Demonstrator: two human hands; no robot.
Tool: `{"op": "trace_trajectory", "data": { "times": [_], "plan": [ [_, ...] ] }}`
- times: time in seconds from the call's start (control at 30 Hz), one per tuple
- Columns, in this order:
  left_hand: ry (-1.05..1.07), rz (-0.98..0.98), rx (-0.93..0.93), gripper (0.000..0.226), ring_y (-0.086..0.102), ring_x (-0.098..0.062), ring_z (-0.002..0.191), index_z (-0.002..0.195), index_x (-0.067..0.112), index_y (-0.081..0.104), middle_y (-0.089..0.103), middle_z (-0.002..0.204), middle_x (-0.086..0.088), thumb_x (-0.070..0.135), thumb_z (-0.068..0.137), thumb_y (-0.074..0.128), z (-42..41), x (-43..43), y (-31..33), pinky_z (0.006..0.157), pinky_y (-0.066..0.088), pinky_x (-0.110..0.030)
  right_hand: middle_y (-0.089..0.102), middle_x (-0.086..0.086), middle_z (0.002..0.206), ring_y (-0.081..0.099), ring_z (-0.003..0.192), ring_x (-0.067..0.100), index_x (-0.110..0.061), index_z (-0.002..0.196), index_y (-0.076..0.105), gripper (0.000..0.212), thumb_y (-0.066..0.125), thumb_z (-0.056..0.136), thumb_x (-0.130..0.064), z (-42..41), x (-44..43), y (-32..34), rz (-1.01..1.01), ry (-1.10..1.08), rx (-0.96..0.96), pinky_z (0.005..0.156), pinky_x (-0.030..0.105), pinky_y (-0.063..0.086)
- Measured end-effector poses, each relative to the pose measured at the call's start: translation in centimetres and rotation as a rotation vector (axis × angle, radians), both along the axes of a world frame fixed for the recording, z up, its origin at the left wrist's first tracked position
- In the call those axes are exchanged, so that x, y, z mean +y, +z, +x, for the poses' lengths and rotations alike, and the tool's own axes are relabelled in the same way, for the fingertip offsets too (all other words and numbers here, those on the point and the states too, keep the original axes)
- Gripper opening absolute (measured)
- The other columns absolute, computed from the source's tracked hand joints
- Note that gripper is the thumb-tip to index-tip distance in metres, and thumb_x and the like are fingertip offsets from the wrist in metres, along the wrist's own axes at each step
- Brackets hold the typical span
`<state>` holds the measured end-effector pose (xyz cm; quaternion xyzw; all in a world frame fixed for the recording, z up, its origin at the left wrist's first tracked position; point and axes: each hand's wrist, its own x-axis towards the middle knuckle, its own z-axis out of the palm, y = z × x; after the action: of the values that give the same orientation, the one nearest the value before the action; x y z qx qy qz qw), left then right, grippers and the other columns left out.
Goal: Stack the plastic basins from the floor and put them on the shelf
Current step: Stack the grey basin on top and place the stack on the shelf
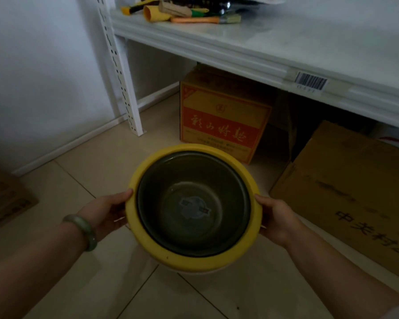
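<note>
Tiled floor (83, 203), 2 hands (106, 212) (278, 218), 2 nested basins (194, 256)

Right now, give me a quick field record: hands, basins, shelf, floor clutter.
left hand: grips the left rim of the yellow basin
right hand: grips its right rim
dark basin: nested inside the yellow one
stack: held above the floor
shelf: mostly bare on the right; tools at back left
red-and-yellow box: under the shelf
</note>
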<state>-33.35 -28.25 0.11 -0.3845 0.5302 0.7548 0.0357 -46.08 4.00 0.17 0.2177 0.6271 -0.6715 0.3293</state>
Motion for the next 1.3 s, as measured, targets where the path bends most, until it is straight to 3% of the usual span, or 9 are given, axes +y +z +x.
{"op": "trace_trajectory", "data": {
  "times": [0.17, 0.3, 0.7, 0.77, 0.87, 0.93, 1.07, 1.17, 1.3],
  "plan": [
    [0.011, 0.019, 0.043, 0.015, 0.065, -0.012, 0.054, 0.079, 0.011, 0.066, 0.067, 0.061, 0.000, 0.026, 0.078, 0.062, -0.5, -0.9, 1.8, 0.051, 0.056, -0.020, 0.061, 0.009, 0.096, 0.056, 0.092, 0.024, -0.012, 0.099, 0.064, 0.020, 0.062, 0.084, -0.025, -1.1, 0.0, 2.2, -0.067, -0.005, -0.032, 0.075, 0.037, 0.045],
    [0.003, 0.015, 0.068, 0.017, 0.060, -0.015, 0.066, 0.081, 0.011, 0.066, 0.067, 0.065, -0.001, 0.027, 0.075, 0.064, -0.5, -1.3, 3.3, 0.050, 0.056, -0.019, 0.061, 0.009, 0.093, 0.057, 0.087, 0.024, -0.010, 0.098, 0.064, 0.021, 0.063, 0.083, -0.025, -1.4, -0.2, 4.0, -0.080, 0.033, -0.031, 0.069, 0.036, 0.044],
    [0.010, -0.029, 0.145, 0.019, 0.064, -0.011, 0.042, 0.078, 0.008, 0.064, 0.066, 0.052, -0.002, 0.025, 0.084, 0.058, -0.7, -3.2, 15.1, 0.042, 0.053, -0.020, 0.064, 0.009, 0.080, 0.062, 0.076, 0.023, -0.008, 0.094, 0.066, 0.023, 0.066, 0.077, -0.022, -1.5, -1.1, 14.2, -0.155, 0.100, 0.071, 0.062, 0.033, 0.054],
    [-0.011, -0.030, 0.135, 0.024, 0.065, -0.016, 0.054, 0.083, 0.006, 0.065, 0.067, 0.062, -0.005, 0.028, 0.074, 0.064, -0.3, -3.9, 17.9, 0.049, 0.056, -0.023, 0.064, 0.009, 0.080, 0.061, 0.079, 0.024, -0.008, 0.093, 0.066, 0.031, 0.069, 0.066, -0.023, -1.4, -1.2, 16.7, -0.167, 0.144, 0.096, 0.067, 0.035, 0.054],
    [-0.038, -0.069, 0.137, 0.060, 0.058, -0.020, 0.079, 0.110, 0.003, 0.062, 0.062, 0.089, -0.008, 0.033, 0.058, 0.069, 0.1, -5.0, 22.3, 0.072, 0.053, -0.031, 0.064, 0.009, 0.084, 0.060, 0.086, 0.026, -0.009, 0.093, 0.068, 0.036, 0.071, 0.059, -0.024, -1.5, -1.3, 20.5, -0.183, 0.194, 0.146, 0.079, 0.041, 0.053],
    [-0.050, -0.097, 0.154, 0.070, 0.057, -0.021, 0.084, 0.119, 0.002, 0.057, 0.060, 0.096, -0.011, 0.034, 0.058, 0.069, 0.0, -5.1, 25.6, 0.067, 0.055, -0.030, 0.064, 0.009, 0.083, 0.060, 0.087, 0.025, -0.009, 0.092, 0.068, 0.035, 0.070, 0.060, -0.023, -1.5, -1.3, 23.0, -0.203, 0.216, 0.159, 0.083, 0.044, 0.052],
    [-0.090, -0.121, 0.216, 0.056, 0.066, -0.022, 0.067, 0.109, 0.000, 0.062, 0.065, 0.089, -0.013, 0.029, 0.062, 0.064, -1.1, -4.5, 31.3, 0.056, 0.057, -0.030, 0.065, 0.009, 0.072, 0.066, 0.066, 0.022, -0.008, 0.081, 0.068, 0.026, 0.070, 0.059, -0.021, -1.8, -0.5, 28.0, -0.212, 0.230, 0.178, 0.057, 0.036, 0.060],
    [-0.133, -0.158, 0.225, 0.060, 0.062, -0.023, 0.083, 0.113, 0.004, 0.063, 0.066, 0.105, -0.017, 0.034, 0.062, 0.067, -2.8, -3.6, 34.6, 0.065, 0.056, -0.029, 0.063, 0.012, 0.074, 0.064, 0.066, 0.025, -0.004, 0.082, 0.067, 0.029, 0.071, 0.058, -0.020, -2.9, 0.6, 31.0, -0.232, 0.186, 0.220, 0.052, 0.035, 0.059],
    [-0.156, -0.195, 0.244, 0.036, 0.060, -0.016, 0.050, 0.091, 0.006, 0.067, 0.065, 0.065, -0.007, 0.036, 0.072, 0.066, -6.5, -0.8, 37.7, 0.037, 0.050, -0.020, 0.064, 0.015, 0.079, 0.065, 0.064, 0.026, -0.001, 0.087, 0.066, 0.033, 0.071, 0.059, -0.019, -5.4, 3.1, 34.0, -0.248, 0.125, 0.284, 0.052, 0.034, 0.058]
  ]
}}
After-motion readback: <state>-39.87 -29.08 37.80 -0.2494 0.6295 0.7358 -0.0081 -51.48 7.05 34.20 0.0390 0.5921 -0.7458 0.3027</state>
